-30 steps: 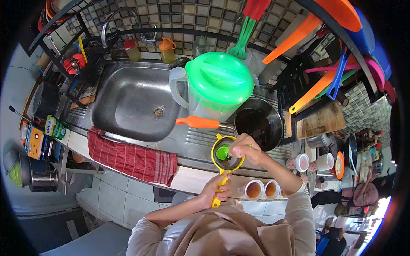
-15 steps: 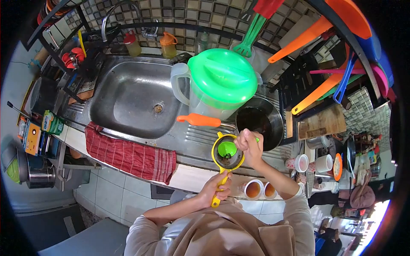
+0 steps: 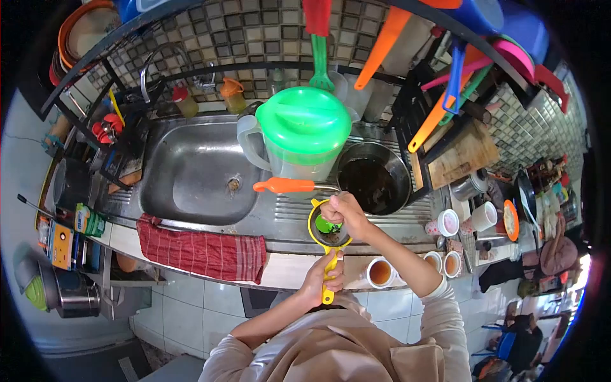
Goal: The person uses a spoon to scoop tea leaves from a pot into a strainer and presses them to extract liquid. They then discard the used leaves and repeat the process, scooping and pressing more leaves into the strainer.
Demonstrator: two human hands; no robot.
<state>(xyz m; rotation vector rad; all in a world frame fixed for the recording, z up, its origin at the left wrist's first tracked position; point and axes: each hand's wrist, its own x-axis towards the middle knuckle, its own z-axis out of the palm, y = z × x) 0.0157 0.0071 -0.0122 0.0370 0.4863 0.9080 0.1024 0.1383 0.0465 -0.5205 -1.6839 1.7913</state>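
Observation:
My left hand is wrapped round the yellow handle of a strainer, held level over the counter's front edge. Dark bits lie in its mesh. Just above the strainer, my right hand is closed round the handle of a small green scoop, whose bowl is inside the strainer's rim. Behind them stands a clear pitcher with a green lid. To its right sits a metal pan of dark liquid with an orange handle.
A steel sink is at the left, with a red cloth on the counter edge. Cups of brown liquid stand near the front. Utensils, including an orange one, hang overhead. A person is at the far right.
The view has shifted, so another cup of brown liquid shows. The green scoop sits lower in the strainer, and my right hand has moved closer over its rim.

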